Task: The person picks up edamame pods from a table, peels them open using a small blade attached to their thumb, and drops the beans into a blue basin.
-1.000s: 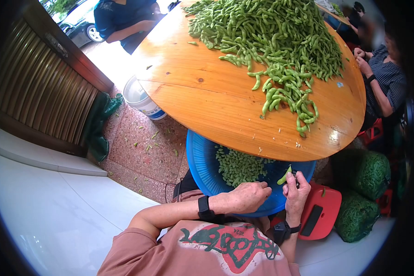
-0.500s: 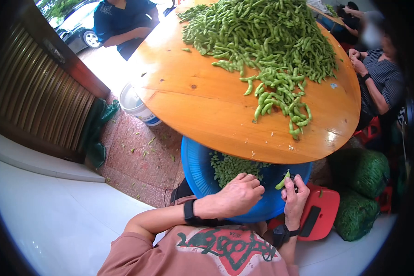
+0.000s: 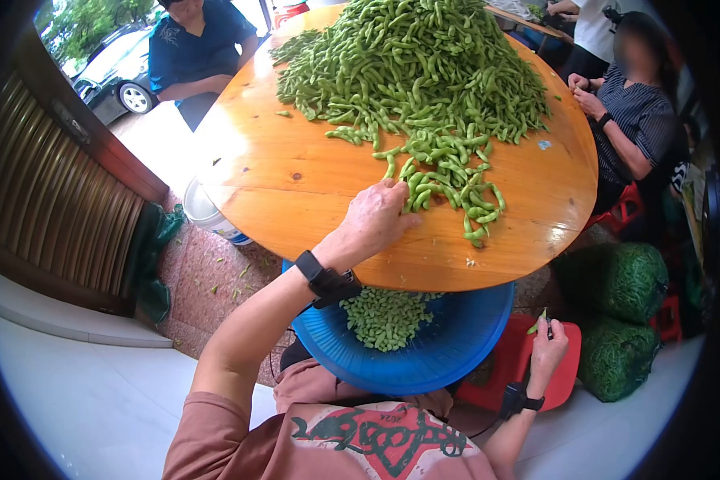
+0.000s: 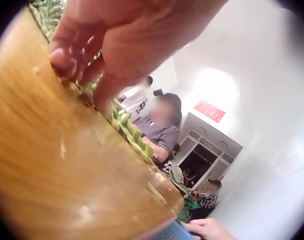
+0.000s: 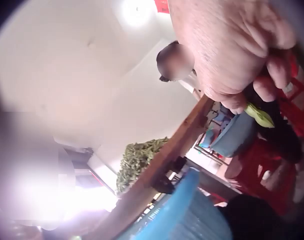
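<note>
My left hand [image 3: 372, 222] reaches over the wooden table [image 3: 320, 232], its fingers down at the loose green pods [image 3: 444, 172] in front of the large heap [image 3: 424, 64]. In the left wrist view the left hand [image 4: 117, 45] has thumb and fingers spaced apart, with pods [image 4: 124, 125] at and behind the fingertips. Over a red stool, right of the blue basin, my right hand [image 3: 547, 352] pinches one green pod [image 3: 534, 326]. That pod [image 5: 260, 116] sticks out from the fingers of the right hand [image 5: 232, 50] in the right wrist view.
The blue basin [image 3: 472, 344] below the table edge holds shelled beans [image 3: 386, 318]. A red stool [image 3: 504, 366] and green net sacks [image 3: 616, 356] stand right. A white bucket [image 3: 204, 210] is left. People sit at both far sides.
My left hand has gone from above the basin up to the pods on the table. The right hand, with its pod, has moved right and slightly down. The head view has shifted.
</note>
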Demonstrator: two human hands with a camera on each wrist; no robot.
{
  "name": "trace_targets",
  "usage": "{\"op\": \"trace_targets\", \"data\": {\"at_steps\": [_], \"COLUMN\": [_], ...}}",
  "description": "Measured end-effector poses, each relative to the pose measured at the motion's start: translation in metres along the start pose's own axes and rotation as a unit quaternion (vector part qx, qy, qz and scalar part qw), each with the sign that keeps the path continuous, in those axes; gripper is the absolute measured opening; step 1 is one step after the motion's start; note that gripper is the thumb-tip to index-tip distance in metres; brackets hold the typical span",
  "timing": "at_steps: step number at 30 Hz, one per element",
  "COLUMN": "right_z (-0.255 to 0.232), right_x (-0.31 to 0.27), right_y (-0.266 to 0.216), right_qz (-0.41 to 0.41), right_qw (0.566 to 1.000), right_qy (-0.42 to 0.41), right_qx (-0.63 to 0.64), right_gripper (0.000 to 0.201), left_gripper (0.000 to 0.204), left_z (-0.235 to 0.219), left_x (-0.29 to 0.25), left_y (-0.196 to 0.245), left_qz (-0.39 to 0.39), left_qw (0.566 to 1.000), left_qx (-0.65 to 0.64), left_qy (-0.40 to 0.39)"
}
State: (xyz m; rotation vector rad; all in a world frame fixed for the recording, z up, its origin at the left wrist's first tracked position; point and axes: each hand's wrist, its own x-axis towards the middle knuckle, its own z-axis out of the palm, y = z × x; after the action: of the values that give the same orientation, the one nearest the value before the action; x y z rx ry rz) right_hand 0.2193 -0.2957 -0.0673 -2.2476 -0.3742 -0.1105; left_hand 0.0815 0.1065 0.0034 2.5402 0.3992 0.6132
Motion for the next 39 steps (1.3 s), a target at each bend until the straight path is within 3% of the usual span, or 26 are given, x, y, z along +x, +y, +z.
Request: {"op": "trace_targets", "data": {"at_steps": [3,5,7,9,10,11,12,14,15,16,17,21,24,26,27,29,39], "right_z": [0.008,0.015,0.018,0.015,0.011,0.007,0.007,0.014,0.018,0.023,0.028,0.057,0.067,0.069,0.069,0.068,0.064], "right_x": [-0.001,-0.003,-0.005,-0.005,-0.005,-0.006,-0.008,-0.016,-0.023,-0.028,-0.032,-0.036,-0.039,-0.04,-0.041,-0.041,-0.041], "right_y": [0.022,0.028,0.022,0.007,-0.011,-0.038,-0.056,-0.091,-0.122,-0.137,-0.15,-0.183,-0.182,-0.18,-0.178,-0.176,-0.171], "right_qz": [0.014,-0.029,-0.013,-0.063,-0.063,-0.054,-0.043,0.002,0.047,0.054,0.059,0.099,0.125,0.141,0.148,0.156,0.159], "right_qw": [0.995,0.977,0.975,0.979,0.98,0.991,0.998,0.994,0.976,0.949,0.911,0.804,0.778,0.767,0.764,0.76,0.771], "right_qy": [-0.032,-0.035,-0.031,-0.007,-0.007,0.005,0.017,-0.034,-0.074,-0.148,-0.221,-0.378,-0.397,-0.4,-0.399,-0.399,-0.394], "right_qx": [-0.098,-0.21,-0.221,-0.191,-0.191,-0.119,-0.049,0.102,0.198,0.272,0.343,0.448,0.47,0.481,0.485,0.488,0.474], "right_gripper": [0.021,0.023,0.021,0.018,0.018,0.016,0.014,0.011,0.012,0.012,0.014,0.018,0.015,0.014,0.013,0.012,0.011], "left_gripper": [0.023,0.021,0.019,0.017,0.017,0.016,0.016,0.018,0.018,0.019,0.021,0.021,0.019,0.011,0.011,0.005,0.008], "left_z": [0.007,0.01,0.006,0.005,0.006,0.008,0.002,-0.021,-0.022,-0.02,-0.015,0.004,0.011,0.013,0.014,0.014,0.018], "left_x": [0.004,0.003,-0.001,-0.006,-0.009,-0.013,-0.018,-0.031,-0.04,-0.052,-0.064,-0.097,-0.108,-0.11,-0.109,-0.109,-0.113], "left_y": [-0.003,-0.009,-0.013,-0.016,-0.018,-0.018,-0.009,0.022,0.033,0.044,0.052,0.069,0.071,0.073,0.075,0.077,0.082], "left_qz": [-0.033,-0.045,-0.045,-0.046,-0.027,-0.008,-0.007,-0.088,-0.084,-0.144,-0.199,-0.232,-0.244,-0.149,-0.15,-0.033,-0.019], "left_qw": [0.999,0.998,0.997,0.997,0.995,0.989,0.989,0.977,0.977,0.905,0.785,0.749,0.757,0.924,0.924,0.965,0.973], "left_qx": [0.028,0.048,0.055,0.063,0.067,0.07,0.068,-0.193,-0.196,-0.39,-0.564,-0.594,-0.587,-0.347,-0.348,-0.258,-0.229], "left_qy": [-0.027,-0.023,-0.016,-0.009,0.063,0.132,0.129,-0.006,-0.011,-0.089,-0.164,-0.177,-0.152,-0.058,-0.059,0.026,0.033]}}
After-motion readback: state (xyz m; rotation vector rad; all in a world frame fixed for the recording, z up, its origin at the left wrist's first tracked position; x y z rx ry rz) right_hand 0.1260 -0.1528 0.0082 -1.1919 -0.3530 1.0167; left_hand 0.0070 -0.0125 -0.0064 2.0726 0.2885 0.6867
